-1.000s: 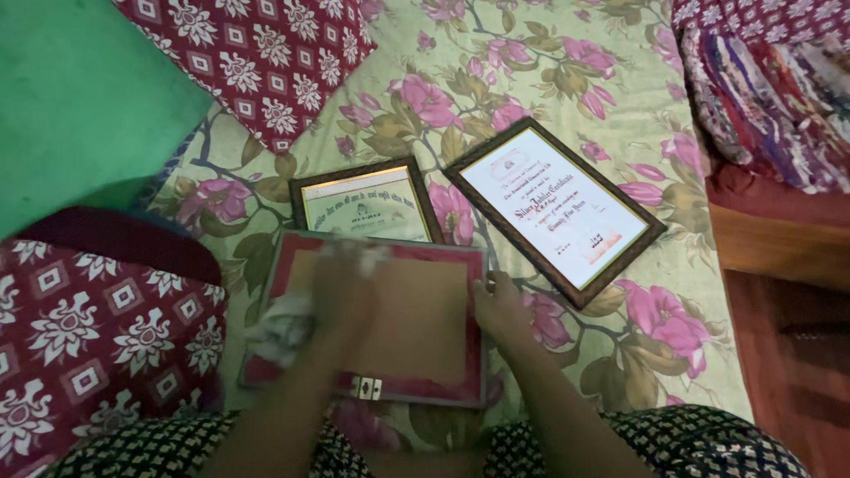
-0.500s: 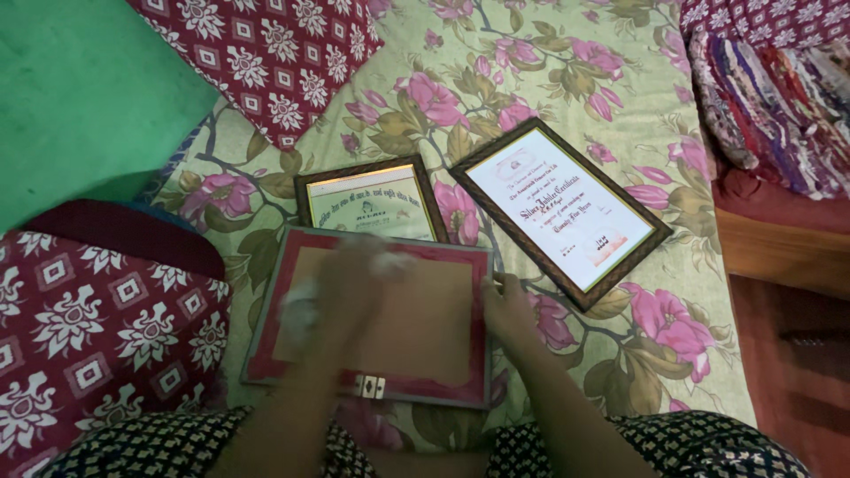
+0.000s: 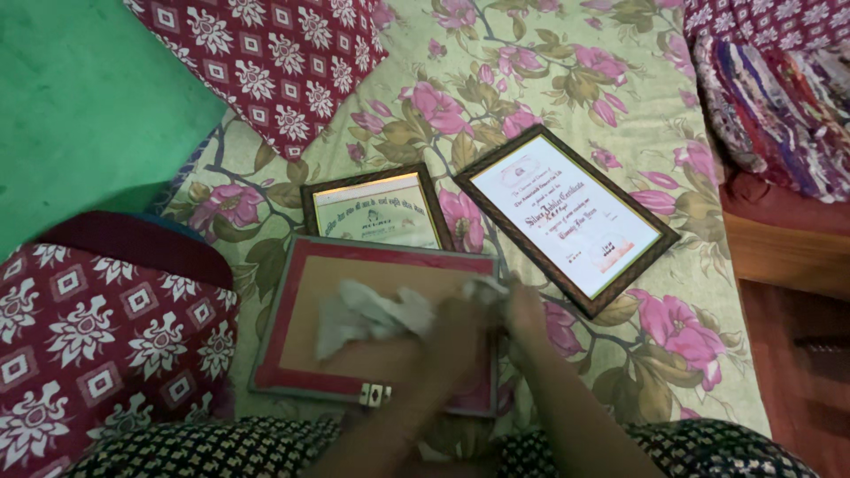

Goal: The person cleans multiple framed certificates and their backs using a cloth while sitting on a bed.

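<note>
A maroon cushion with white flower print [image 3: 106,327] is lying at the lower left of the frame. Just right of it, a red-bordered brown-backed picture frame [image 3: 301,354] is being rested face down on the floral green bedsheet [image 3: 549,80]. A crumpled white cloth [image 3: 372,312] is being pressed onto it by the left hand [image 3: 456,332], closed over the cloth. The frame's right edge is being gripped by the right hand [image 3: 524,310]. At upper right, a dark-framed white certificate [image 3: 567,217] is lying.

Single head-worn view, looking steeply down, close over lap and floral bedsheet [image 3: 567,80], no second view
</note>
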